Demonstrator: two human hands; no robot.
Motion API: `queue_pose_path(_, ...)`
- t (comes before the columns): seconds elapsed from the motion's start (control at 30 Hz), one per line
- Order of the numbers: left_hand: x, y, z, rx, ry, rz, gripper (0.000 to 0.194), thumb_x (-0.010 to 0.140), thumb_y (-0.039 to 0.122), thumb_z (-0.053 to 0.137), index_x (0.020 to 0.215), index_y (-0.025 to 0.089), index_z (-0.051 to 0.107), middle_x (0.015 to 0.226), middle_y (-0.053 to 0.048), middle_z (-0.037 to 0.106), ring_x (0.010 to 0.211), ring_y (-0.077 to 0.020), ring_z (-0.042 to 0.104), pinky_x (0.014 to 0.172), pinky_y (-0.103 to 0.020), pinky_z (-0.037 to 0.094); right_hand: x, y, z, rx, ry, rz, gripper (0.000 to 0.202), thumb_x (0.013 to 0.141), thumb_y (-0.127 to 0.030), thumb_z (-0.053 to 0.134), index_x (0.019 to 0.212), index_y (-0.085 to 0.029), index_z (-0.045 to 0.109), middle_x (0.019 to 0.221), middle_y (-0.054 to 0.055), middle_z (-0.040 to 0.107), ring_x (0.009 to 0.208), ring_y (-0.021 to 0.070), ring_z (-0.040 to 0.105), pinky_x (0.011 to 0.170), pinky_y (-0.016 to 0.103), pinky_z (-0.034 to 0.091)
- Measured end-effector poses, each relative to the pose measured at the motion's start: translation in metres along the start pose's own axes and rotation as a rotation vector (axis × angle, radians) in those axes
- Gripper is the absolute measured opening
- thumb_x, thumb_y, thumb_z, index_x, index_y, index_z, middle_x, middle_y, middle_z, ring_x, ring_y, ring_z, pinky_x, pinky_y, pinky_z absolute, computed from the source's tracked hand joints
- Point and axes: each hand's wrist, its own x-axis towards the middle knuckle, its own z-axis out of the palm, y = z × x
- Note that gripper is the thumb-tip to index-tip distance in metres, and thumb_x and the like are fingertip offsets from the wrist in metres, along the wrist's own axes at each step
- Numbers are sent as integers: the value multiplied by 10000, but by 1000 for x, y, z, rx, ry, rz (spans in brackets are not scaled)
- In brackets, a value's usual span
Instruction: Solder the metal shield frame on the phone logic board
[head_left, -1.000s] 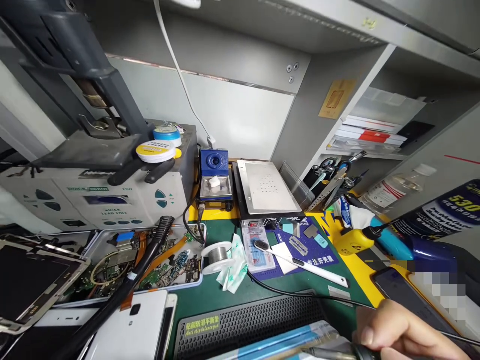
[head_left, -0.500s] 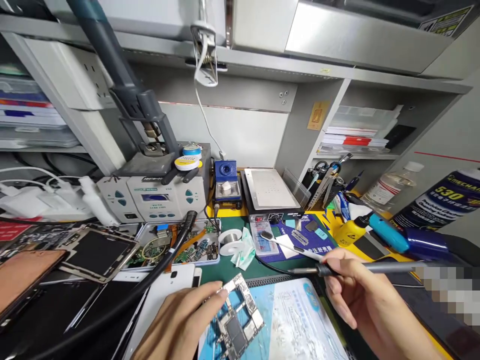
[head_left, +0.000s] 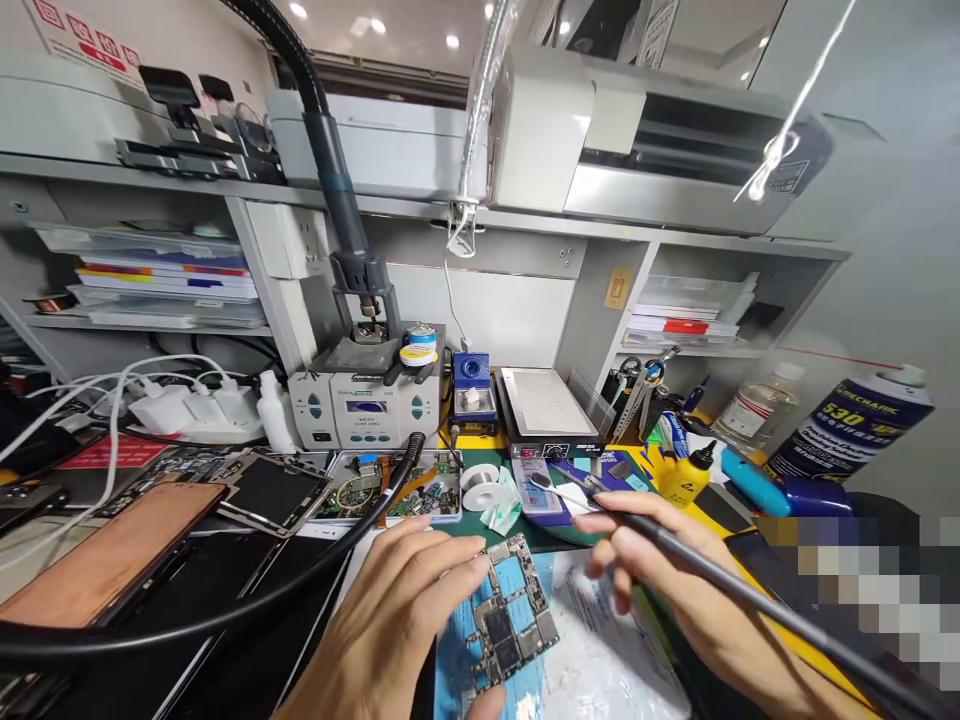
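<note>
My left hand (head_left: 409, 605) is closed on a bare phone circuit board (head_left: 502, 625), with fingers on its upper left edge and the thumb low down. The board is tilted above a blue and white plastic-covered pad (head_left: 592, 640). To the right, my right hand (head_left: 652, 560) grips a soldering iron (head_left: 664, 540), its dark handle slanting down to the right across the hand and its tip end pointing up and left. A white brush with a black head (head_left: 541, 482) reaches towards my right fingers; whether they touch it I cannot tell.
Beyond the hands are a solder reel (head_left: 480, 488), a tray of loose boards (head_left: 397, 495), a hot-air station (head_left: 367, 410) and a heating plate (head_left: 551, 405). A thick black hose (head_left: 300, 590) crosses the left side. Bottles, including a yellow one (head_left: 686, 475), stand right.
My view has tipped up and shifts the scene. The circuit board has turned in my left hand. The soldering iron's tip has swung upward, its handle now slanting down to the right.
</note>
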Motion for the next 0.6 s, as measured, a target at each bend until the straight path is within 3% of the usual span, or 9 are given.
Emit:
queue_pose_path(0.1, 3, -2, -7, -45, -22, 10, 567, 814, 172, 638, 1363, 171, 497, 1296, -80, 643, 1290, -207, 540, 1166, -406, 414, -7, -5, 10, -51, -98, -115, 567, 611, -360, 976, 1136, -316, 767, 1206, 85, 770, 988, 320, 720, 729, 387, 595)
queue_pose_path(0.17, 5, -4, -11, -70, -31, 9, 567, 813, 181, 634, 1363, 183, 496, 1292, -70, 654, 1283, -206, 554, 1169, -395, 408, -8, -9, 17, -108, -134, -164, 752, 467, -319, 1028, 1174, -344, 771, 1256, 68, 756, 1015, 339, 708, 845, 423, 566)
queue_pose_path(0.2, 6, -5, -13, -81, -34, 8, 562, 815, 188, 635, 1361, 190, 499, 1286, -65, 660, 1272, -206, 564, 1169, -391, 407, -8, -11, 20, -134, -144, -169, 756, 462, -323, 1027, 1175, -350, 777, 1255, 62, 760, 1015, 342, 711, 884, 436, 553)
queue_pose_path(0.37, 8, -2, -14, -133, -10, -23, 505, 848, 240, 612, 1341, 215, 507, 1258, -39, 667, 1237, -185, 589, 1168, -327, 391, -1, -15, 38, -196, -175, -80, 240, 789, -431, 816, 1018, -364, 831, 1186, 34, 791, 1166, 378, 692, 941, 501, 554)
queue_pose_path(0.5, 6, 2, -10, -144, 12, -48, 511, 861, 271, 597, 1357, 226, 485, 1250, -26, 672, 1244, -171, 596, 1199, -295, 344, 1, -10, 43, -220, -186, 2, 126, 850, -402, 751, 897, -346, 853, 1060, 31, 817, 1146, 369, 709, 1003, 505, 529)
queue_pose_path(0.6, 6, 0, -10, -152, -5, -48, 524, 861, 291, 613, 1362, 238, 469, 1221, -40, 699, 1202, -209, 637, 1171, -358, 408, 1, -8, 41, -229, -192, 61, 149, 883, -371, 716, 911, -336, 859, 998, 28, 821, 1071, 354, 738, 982, 502, 549)
